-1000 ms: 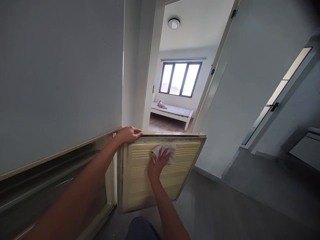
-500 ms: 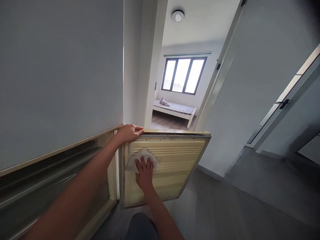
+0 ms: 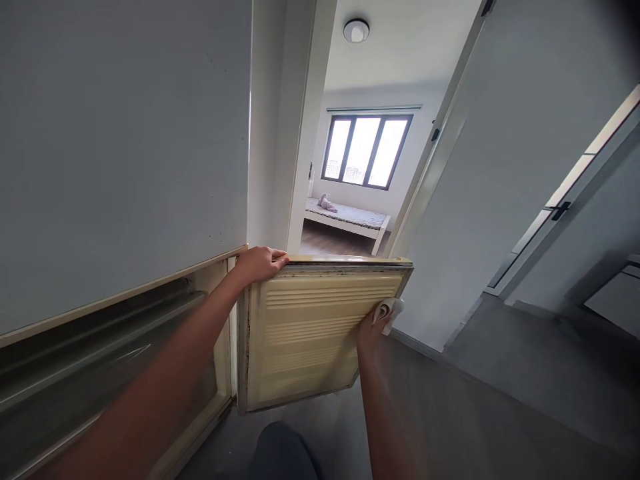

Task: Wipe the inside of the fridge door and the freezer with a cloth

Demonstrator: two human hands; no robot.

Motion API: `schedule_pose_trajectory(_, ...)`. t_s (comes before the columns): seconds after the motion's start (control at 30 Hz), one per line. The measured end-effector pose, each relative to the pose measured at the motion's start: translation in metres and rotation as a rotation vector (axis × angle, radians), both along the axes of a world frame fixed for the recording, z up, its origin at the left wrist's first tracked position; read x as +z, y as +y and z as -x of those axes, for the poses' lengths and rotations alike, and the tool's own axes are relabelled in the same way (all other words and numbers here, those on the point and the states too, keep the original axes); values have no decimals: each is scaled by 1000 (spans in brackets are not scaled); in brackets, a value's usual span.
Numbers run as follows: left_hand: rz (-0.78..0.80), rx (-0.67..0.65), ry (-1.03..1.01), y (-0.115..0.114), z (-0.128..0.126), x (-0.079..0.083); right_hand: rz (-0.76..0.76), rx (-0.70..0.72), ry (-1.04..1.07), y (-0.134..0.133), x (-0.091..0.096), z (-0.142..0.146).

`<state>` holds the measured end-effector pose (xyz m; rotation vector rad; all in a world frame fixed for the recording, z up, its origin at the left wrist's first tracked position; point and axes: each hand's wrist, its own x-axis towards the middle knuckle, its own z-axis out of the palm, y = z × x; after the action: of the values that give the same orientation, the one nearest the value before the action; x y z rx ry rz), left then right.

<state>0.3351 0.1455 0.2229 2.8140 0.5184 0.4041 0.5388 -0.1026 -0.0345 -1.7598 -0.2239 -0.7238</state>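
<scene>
A cream-coloured fridge door with ribbed inner panel and a grey, dark-stained seal stands swung out from its cabinet. My left hand grips its top edge close to the hinge side, fingers closed over it. At the door's far right edge, my right hand is closed on a crumpled white cloth, which sticks out beyond the fingers. Left of the door, the fridge compartment lies open, showing a clear drawer front; my left forearm hides part of it.
A large grey-white panel rises above the compartment. Behind the door, a doorway leads to a room with a bed and a window. Grey floor spreads to the right; my knee is below.
My right hand has moved right with the cloth, from the inner panel's left part to the door's right edge. The cloth was flat and is now bunched. My left hand stays put.
</scene>
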Motion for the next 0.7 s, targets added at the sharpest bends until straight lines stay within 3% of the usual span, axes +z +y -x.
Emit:
schedule_pose_trajectory(0.07,-5,-2,-4,1,-1,-1,-36,35,33,19,-6,17)
schedule_pose_trajectory(0.17,-15,9,-8,0,-2,-4,61,104,-25,66,-26,65)
schedule_pose_trajectory(0.3,-41,35,-20,-2,-3,-7,417,286,-218,131,-59,145)
schedule_pose_trajectory(0.4,-54,50,-30,-3,-3,-8,605,464,-350,161,-74,187)
schedule_pose_trajectory(0.53,-59,54,-49,-3,-3,-9,690,573,-435,161,-79,191)
schedule_pose_trajectory(0.7,-68,44,-76,1,-4,-12,643,521,-408,115,-78,149)
